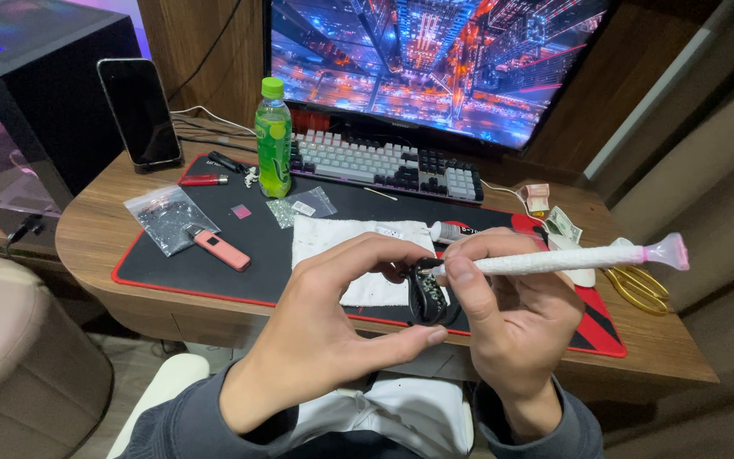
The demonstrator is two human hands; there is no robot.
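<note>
My left hand (333, 323) pinches a small black curved piece (428, 297) studded with tiny stones, held above the desk's front edge. My right hand (511, 314) grips a white pen-like tool (571, 259) with a pink flared end, its tip touching the black piece. Under both hands lies a white cloth (333, 238) on a black desk mat with red trim (172, 255).
On the mat are a clear bag of small stones (166, 217), a pink lighter-shaped item (221, 250), a green bottle (273, 140), small packets (303, 206) and a glue tube (460, 229). A keyboard (384, 164), monitor (435, 59), propped phone (139, 112) and gold scissors (639, 287) surround it.
</note>
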